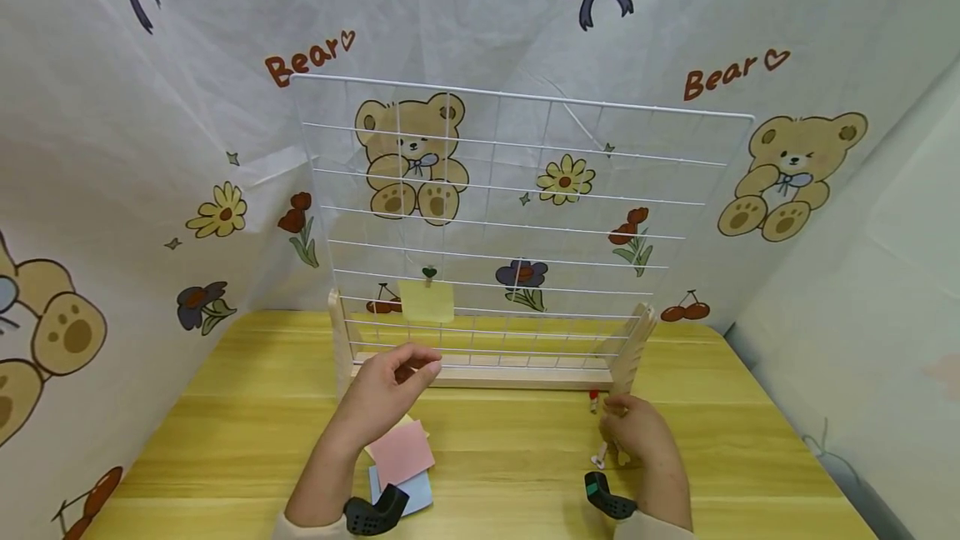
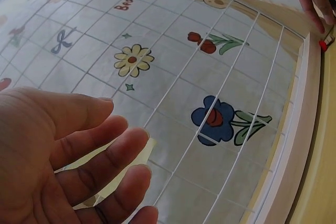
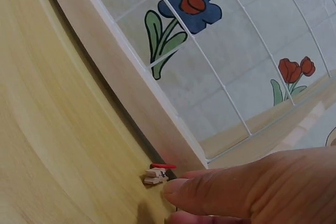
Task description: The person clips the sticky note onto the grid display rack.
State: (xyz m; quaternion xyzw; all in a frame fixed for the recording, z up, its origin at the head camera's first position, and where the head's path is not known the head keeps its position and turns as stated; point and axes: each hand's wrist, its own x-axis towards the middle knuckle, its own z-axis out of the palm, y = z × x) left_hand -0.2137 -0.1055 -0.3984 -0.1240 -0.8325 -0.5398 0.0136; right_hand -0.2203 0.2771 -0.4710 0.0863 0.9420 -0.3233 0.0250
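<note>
A white wire grid panel (image 1: 525,190) stands in a wooden base (image 1: 517,375) on a yellow table (image 1: 247,407). A yellow note (image 1: 426,302) hangs on it under a small green heart clip (image 1: 429,272). My left hand (image 1: 416,367) hovers in front of the lower grid, fingers relaxed and spread (image 2: 105,150), holding nothing. My right hand (image 1: 611,411) rests on the table by the base's right end. One straight finger (image 3: 220,190) reaches a small wooden clip with a red top (image 3: 157,173), its tip right beside it.
Pink (image 1: 401,450) and blue (image 1: 416,492) sticky notes lie in a small pile under my left forearm. More small pale clips (image 1: 600,458) lie by my right hand. A bear-print cloth (image 1: 150,148) hangs behind and at both sides.
</note>
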